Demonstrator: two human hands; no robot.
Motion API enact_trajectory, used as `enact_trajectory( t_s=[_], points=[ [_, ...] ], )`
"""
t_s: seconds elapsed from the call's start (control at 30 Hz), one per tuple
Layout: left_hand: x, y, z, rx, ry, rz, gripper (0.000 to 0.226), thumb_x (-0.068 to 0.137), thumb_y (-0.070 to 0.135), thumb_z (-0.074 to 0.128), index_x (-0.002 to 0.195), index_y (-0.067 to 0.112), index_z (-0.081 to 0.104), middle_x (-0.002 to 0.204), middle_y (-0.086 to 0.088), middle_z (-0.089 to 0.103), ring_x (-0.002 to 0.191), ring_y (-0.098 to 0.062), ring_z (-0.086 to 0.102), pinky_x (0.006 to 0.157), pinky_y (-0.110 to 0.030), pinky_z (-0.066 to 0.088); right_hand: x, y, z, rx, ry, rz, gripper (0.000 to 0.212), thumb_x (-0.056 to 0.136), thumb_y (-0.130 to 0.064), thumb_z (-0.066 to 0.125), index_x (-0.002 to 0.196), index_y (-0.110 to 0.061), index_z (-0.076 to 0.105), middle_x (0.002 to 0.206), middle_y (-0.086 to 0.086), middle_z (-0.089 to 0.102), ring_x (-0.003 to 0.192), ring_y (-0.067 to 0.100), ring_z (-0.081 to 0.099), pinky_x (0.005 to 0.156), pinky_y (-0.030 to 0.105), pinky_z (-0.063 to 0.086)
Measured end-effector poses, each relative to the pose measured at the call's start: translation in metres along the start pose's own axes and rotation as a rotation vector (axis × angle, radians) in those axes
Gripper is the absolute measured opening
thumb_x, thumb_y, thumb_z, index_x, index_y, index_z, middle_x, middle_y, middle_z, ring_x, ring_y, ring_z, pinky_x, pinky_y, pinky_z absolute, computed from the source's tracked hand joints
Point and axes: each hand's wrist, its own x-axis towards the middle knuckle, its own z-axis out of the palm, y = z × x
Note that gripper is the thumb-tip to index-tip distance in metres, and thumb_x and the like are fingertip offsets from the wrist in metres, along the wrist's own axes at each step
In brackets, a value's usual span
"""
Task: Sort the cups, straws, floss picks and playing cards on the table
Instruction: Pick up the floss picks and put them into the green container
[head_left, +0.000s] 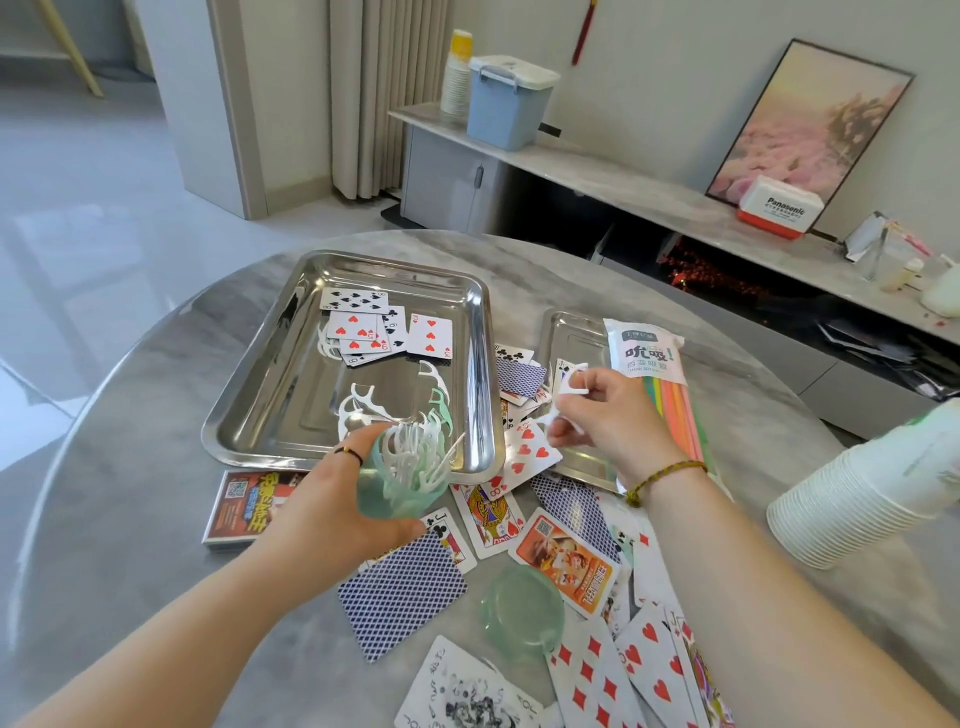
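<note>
**Gathering floss picks (415, 457) into a cup (375, 496)**

My left hand (322, 501) grips the green cup, bristling with floss picks, at the big tray's (228, 441) near rim. My right hand (610, 423) pinches more over the loose cards (524, 449). Next, I judge: carry them across and drop them in.

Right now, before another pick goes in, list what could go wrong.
1. The cup in the left hand is tilted and crammed. Its picks stick out past the rim, so pushing more in could spill some.
2. The right hand only pinches two picks over the scattered cards; one might slip among them.
3. In the big tray, a few picks lie partly under cards and could be missed.
</note>
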Motion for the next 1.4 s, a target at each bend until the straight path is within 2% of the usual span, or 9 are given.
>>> enact_trajectory(
  t_s=[0.1, 0.23, 0.57, 0.73, 0.83, 1.03, 1.1, 1.23, 1.4],
  points=[
    [-0.002, 0.002, 0.002, 0.006, -0.003, 0.022, 0.088, 0.067, 0.027, 0.079, 0.137, 0.032, 0.025, 0.104, 0.012, 0.043, 0.093, -0.008, 0.045, 0.069, -0.014, 0.037, -0.032, -0.021, 0.019, 0.206, -0.159, -0.067, 0.021, 0.084, 0.008, 0.052, 0.074, -0.010, 0.049, 0.046, 0.000, 0.060, 0.043, 0.008, 0.058, 0.051, 0.021, 0.055],
    [-0.004, 0.003, 0.002, 0.003, -0.016, 0.045, 0.087, 0.066, 0.026, 0.080, 0.135, 0.033, 0.028, 0.097, 0.015, 0.047, 0.083, -0.003, 0.049, 0.056, -0.003, 0.034, -0.053, -0.030, 0.046, 0.174, -0.299, -0.099, 0.021, 0.083, 0.011, 0.052, 0.074, -0.007, 0.048, 0.056, 0.007, 0.057, 0.042, 0.008, 0.059, 0.048, 0.020, 0.054],
    [-0.007, 0.008, 0.000, -0.032, 0.017, 0.115, 0.075, 0.064, 0.020, 0.081, 0.114, 0.041, 0.030, 0.083, 0.027, 0.042, 0.072, 0.011, 0.044, 0.059, 0.002, 0.039, -0.052, -0.016, 0.081, 0.063, -0.176, -0.163, 0.028, 0.082, 0.000, 0.061, 0.064, -0.015, 0.044, 0.053, -0.006, 0.053, 0.044, 0.003, 0.058, 0.045, 0.016, 0.049],
    [-0.005, 0.008, -0.002, -0.004, 0.024, 0.085, 0.085, 0.063, 0.022, 0.081, 0.133, 0.030, 0.033, 0.085, 0.029, 0.039, 0.074, 0.008, 0.044, 0.055, -0.002, 0.037, -0.053, -0.015, 0.073, -0.093, -0.175, -0.213, 0.021, 0.078, -0.016, 0.069, 0.064, -0.022, 0.055, 0.059, -0.009, 0.057, 0.054, 0.003, 0.054, 0.061, 0.026, 0.054],
    [-0.007, 0.011, -0.003, 0.021, 0.032, 0.061, 0.088, 0.067, 0.025, 0.079, 0.137, 0.028, 0.026, 0.084, 0.031, 0.030, 0.073, 0.006, 0.037, 0.051, 0.002, 0.033, -0.051, -0.017, 0.062, -0.125, -0.097, -0.329, 0.021, 0.080, -0.014, 0.066, 0.064, -0.022, 0.057, 0.061, -0.009, 0.058, 0.055, 0.000, 0.054, 0.058, 0.014, 0.048],
    [-0.004, 0.009, -0.001, 0.024, 0.038, -0.026, 0.092, 0.068, 0.026, 0.077, 0.141, 0.026, 0.020, 0.131, 0.003, 0.044, 0.094, -0.004, 0.034, 0.072, -0.010, 0.035, -0.012, -0.002, 0.030, -0.083, -0.018, -0.181, 0.021, 0.087, -0.004, 0.055, 0.070, -0.018, 0.055, 0.061, -0.006, 0.059, 0.043, 0.001, 0.053, 0.041, 0.013, 0.042],
    [-0.003, 0.010, -0.002, 0.013, 0.043, -0.036, 0.091, 0.068, 0.025, 0.078, 0.140, 0.026, 0.021, 0.124, 0.004, 0.045, 0.094, -0.005, 0.034, 0.069, -0.009, 0.032, 0.017, 0.016, 0.018, -0.238, 0.069, -0.085, 0.016, 0.088, -0.004, 0.052, 0.077, -0.015, 0.057, 0.068, -0.002, 0.059, 0.053, 0.007, 0.055, 0.050, 0.018, 0.048],
    [0.000, 0.010, -0.002, 0.013, 0.041, -0.049, 0.091, 0.068, 0.025, 0.077, 0.140, 0.029, 0.020, 0.108, 0.012, 0.037, 0.094, -0.003, 0.031, 0.067, -0.011, 0.030, 0.069, 0.045, 0.003, -0.555, 0.159, 0.051, 0.021, 0.088, -0.003, 0.049, 0.103, -0.006, 0.064, 0.111, 0.011, 0.064, 0.099, 0.025, 0.058, 0.092, 0.034, 0.045],
    [0.005, 0.009, 0.000, 0.037, 0.059, -0.084, 0.091, 0.066, 0.027, 0.078, 0.137, 0.033, 0.021, 0.097, 0.018, 0.031, 0.092, -0.004, 0.032, 0.073, -0.018, 0.029, 0.105, 0.052, 0.008, -0.665, 0.207, 0.115, 0.024, 0.090, -0.005, 0.045, 0.103, 0.005, 0.063, 0.117, 0.015, 0.060, 0.104, 0.031, 0.056, 0.086, 0.030, 0.042]
  ],
)
